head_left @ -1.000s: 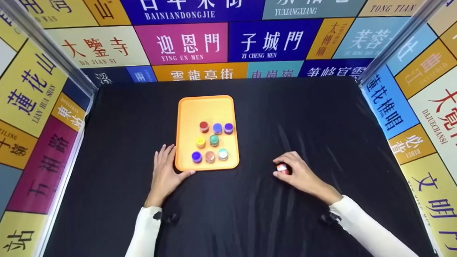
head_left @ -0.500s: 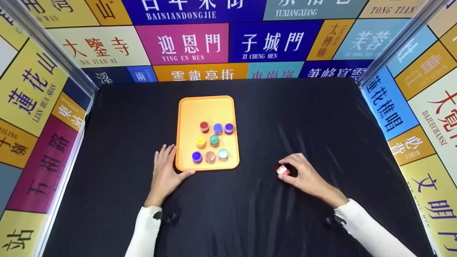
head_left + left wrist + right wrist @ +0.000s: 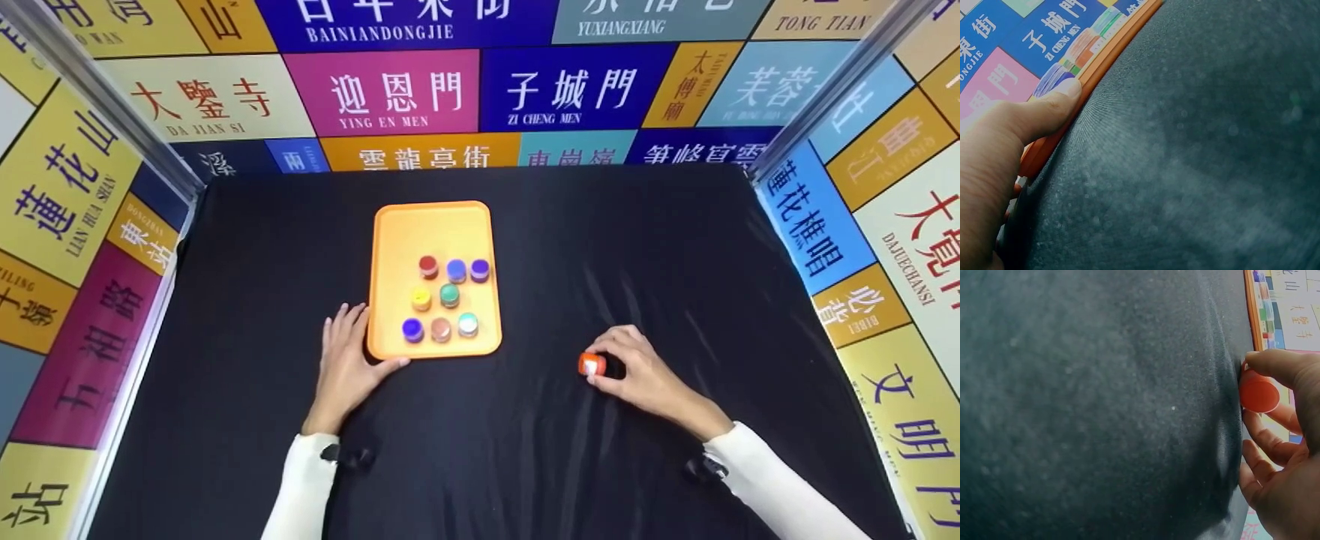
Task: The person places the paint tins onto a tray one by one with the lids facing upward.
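In the head view, my right hand (image 3: 634, 371) pinches a small orange-red paint pot (image 3: 591, 364) between thumb and fingers, to the right of the orange tray (image 3: 431, 225). Its white label faces my head camera. The right wrist view shows one round orange end of the pot (image 3: 1260, 396), close against the black cloth. My left hand (image 3: 349, 367) lies at the tray's near left corner, fingers straight along the left side and thumb on the front rim. Up close in the left wrist view, the thumb (image 3: 1053, 109) touches the tray rim (image 3: 1100, 64); the other fingers are mostly hidden.
Several small pots stand on the tray, among them a dark red pot (image 3: 428, 266), a yellow pot (image 3: 421, 298), a green pot (image 3: 449, 295) and a brown pot (image 3: 441, 329). Black cloth (image 3: 600, 225) covers the table. Printed panels (image 3: 382, 90) wall it on three sides.
Over the last second my right hand has drawn slightly right and nearer, and the pot has been turned in its fingers. The left hand and the tray have stayed put.
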Demonstrator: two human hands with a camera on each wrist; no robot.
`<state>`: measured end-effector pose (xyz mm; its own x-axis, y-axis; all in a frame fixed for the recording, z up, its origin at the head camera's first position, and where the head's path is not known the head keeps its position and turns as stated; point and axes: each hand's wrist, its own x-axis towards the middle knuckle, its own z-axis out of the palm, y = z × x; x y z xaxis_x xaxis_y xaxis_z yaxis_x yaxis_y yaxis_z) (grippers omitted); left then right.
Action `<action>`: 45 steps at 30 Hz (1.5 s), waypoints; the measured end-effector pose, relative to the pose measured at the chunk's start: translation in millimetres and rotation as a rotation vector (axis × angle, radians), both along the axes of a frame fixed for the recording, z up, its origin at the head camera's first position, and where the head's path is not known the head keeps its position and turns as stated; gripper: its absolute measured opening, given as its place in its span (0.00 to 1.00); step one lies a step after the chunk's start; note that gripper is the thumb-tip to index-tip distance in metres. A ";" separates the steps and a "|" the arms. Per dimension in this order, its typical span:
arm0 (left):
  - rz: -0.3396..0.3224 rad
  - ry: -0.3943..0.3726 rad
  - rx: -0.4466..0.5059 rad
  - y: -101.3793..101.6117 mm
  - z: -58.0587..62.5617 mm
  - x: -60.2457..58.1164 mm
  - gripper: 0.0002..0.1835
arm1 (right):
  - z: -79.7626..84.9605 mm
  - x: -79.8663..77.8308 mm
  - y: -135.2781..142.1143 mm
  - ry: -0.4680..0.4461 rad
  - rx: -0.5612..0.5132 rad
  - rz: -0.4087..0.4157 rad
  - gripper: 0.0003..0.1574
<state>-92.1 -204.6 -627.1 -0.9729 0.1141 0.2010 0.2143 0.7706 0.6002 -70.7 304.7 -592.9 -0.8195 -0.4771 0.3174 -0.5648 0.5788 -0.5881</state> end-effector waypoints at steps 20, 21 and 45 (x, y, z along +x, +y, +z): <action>0.007 -0.026 0.013 0.3 1.9 0.1 0.64 | 1.0 -24.3 -15.1 -0.022 -0.031 -0.021 0.25; 0.005 -0.024 0.016 0.3 1.9 0.0 0.64 | 0.8 -26.5 -16.4 -0.024 -0.031 -0.021 0.25; 0.004 -0.018 0.007 -0.6 1.0 0.2 0.63 | 6.6 -79.0 -56.3 -0.090 -0.061 -0.037 0.21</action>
